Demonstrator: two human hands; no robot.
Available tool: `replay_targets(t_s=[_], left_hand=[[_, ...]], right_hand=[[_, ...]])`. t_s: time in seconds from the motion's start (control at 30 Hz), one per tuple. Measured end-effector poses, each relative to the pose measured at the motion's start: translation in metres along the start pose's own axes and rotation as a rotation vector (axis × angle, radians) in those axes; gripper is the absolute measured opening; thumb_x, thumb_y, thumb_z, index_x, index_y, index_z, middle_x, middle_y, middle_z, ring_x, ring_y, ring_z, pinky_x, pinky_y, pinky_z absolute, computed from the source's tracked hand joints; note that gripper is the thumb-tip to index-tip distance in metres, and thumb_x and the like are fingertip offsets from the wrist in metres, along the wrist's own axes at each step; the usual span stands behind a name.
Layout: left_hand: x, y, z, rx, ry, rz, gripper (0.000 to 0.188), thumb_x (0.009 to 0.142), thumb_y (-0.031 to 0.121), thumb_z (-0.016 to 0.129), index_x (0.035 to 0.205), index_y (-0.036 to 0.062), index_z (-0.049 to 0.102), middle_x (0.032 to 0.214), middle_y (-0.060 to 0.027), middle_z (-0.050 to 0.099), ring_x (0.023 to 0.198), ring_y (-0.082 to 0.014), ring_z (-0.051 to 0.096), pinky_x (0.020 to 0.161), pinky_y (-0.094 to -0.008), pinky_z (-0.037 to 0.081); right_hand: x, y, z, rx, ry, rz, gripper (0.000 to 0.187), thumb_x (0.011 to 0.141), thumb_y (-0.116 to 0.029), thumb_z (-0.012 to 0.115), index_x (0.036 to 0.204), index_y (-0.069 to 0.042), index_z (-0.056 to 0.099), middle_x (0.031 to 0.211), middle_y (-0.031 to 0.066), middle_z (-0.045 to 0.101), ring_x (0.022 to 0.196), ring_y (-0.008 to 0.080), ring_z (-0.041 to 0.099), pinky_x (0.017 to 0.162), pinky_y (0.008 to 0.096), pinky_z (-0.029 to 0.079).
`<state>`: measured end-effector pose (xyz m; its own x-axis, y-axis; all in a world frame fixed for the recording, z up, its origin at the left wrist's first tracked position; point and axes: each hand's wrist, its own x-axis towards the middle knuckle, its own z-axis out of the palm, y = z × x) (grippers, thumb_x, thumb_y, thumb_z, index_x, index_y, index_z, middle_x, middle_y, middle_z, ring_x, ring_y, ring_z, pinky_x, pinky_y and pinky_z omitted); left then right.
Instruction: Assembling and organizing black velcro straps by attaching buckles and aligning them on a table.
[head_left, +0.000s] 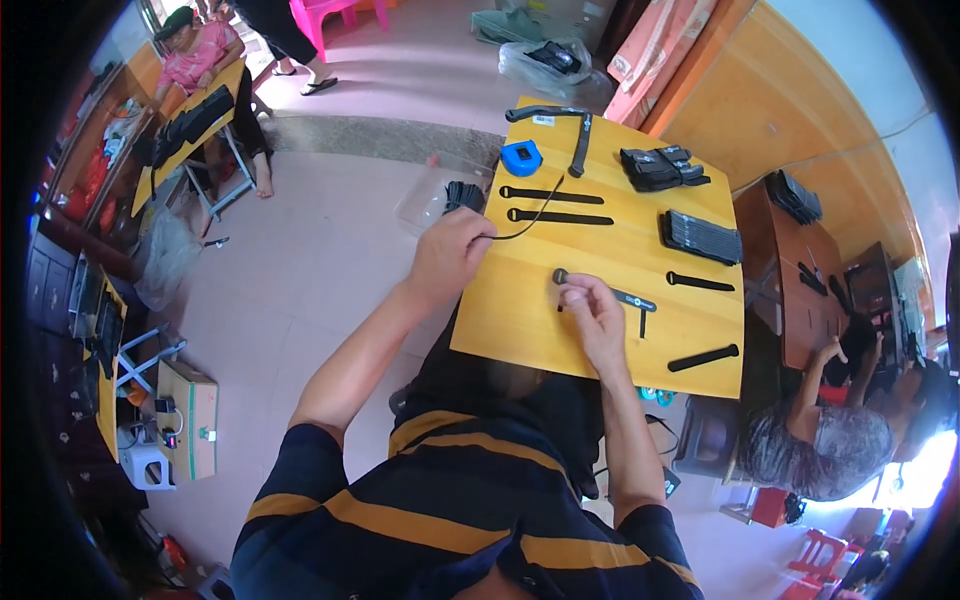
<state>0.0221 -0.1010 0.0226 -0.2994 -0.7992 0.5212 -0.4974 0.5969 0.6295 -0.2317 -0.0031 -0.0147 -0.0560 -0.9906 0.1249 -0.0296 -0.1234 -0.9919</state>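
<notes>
My left hand point(450, 255) is closed over the table's left edge, with a thin black strap point(535, 222) coming out of its fingers. This strap curves up to the right above the table. My right hand point(597, 320) has its fingers pinched on a dark strap with a round end point(635, 299), which lies slantwise under it; a pale label shows right of the fingers. Two black straps with slotted ends point(552, 195) lie side by side just beyond my hands. Single straps point(700, 283) point(703, 358) rest to the right.
On the yellow table point(500, 320) are a blue tape measure point(521, 158), a bent dark strap point(582, 145) and bundled black straps point(662, 168) point(700, 237). A clear plastic box point(425, 200) stands beyond the left edge. Another person point(200, 55) sits far left; one point(835, 440) sits right.
</notes>
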Motion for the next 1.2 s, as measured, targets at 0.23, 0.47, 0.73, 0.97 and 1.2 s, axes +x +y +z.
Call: replay_targets(t_s=[0.23,0.47,0.73,0.97,1.2], left_hand=[[-0.020,0.069,0.001,0.163,-0.091,0.519,0.011,0.080,0.009,0.069,0.091,0.0092,0.066,0.093,-0.0073,0.064,0.085,-0.0248,0.065,0.068,-0.0352,0.052],[-0.042,0.081,0.020,-0.173,0.020,0.204,0.017,0.085,0.011,0.072,0.100,0.0060,0.067,0.100,-0.0055,0.067,0.082,-0.0193,0.065,0.067,-0.0300,0.051],[-0.054,0.084,0.034,-0.579,-0.303,-0.470,0.017,0.088,0.015,0.069,0.083,-0.0016,0.069,0.070,-0.0057,0.067,0.064,-0.0097,0.062,0.060,-0.0268,0.048],[-0.056,0.070,0.050,-0.707,-0.279,-0.516,0.019,0.088,0.015,0.064,0.080,-0.0016,0.068,0.063,-0.0042,0.063,0.057,-0.0091,0.057,0.056,-0.0266,0.045],[-0.049,0.063,0.063,-0.517,-0.307,-0.489,0.020,0.086,0.016,0.066,0.076,-0.0005,0.069,0.061,-0.0062,0.062,0.056,-0.0110,0.058,0.056,-0.0292,0.045]], right_hand=[[-0.009,-0.029,0.025,0.470,-0.135,0.385,0.031,0.104,-0.034,0.058,0.116,-0.005,0.063,0.098,0.0056,0.069,0.080,0.0115,0.066,0.069,0.0238,0.052],[-0.024,-0.019,0.025,0.343,0.197,0.202,0.025,0.104,-0.026,0.058,0.111,-0.003,0.065,0.091,0.0050,0.069,0.073,0.0108,0.065,0.066,0.0238,0.051],[-0.036,-0.025,0.027,0.261,0.241,0.051,0.025,0.105,-0.025,0.057,0.110,-0.002,0.065,0.085,0.0039,0.068,0.075,0.0099,0.065,0.071,0.0238,0.050],[-0.048,-0.019,-0.017,0.345,0.420,0.061,0.022,0.105,-0.026,0.058,0.108,-0.005,0.065,0.085,0.0046,0.069,0.074,0.0110,0.066,0.067,0.0250,0.052],[-0.055,-0.011,-0.064,0.331,0.655,0.120,0.009,0.098,-0.016,0.066,0.102,-0.008,0.065,0.086,0.0036,0.068,0.072,0.0130,0.067,0.058,0.0230,0.052]])
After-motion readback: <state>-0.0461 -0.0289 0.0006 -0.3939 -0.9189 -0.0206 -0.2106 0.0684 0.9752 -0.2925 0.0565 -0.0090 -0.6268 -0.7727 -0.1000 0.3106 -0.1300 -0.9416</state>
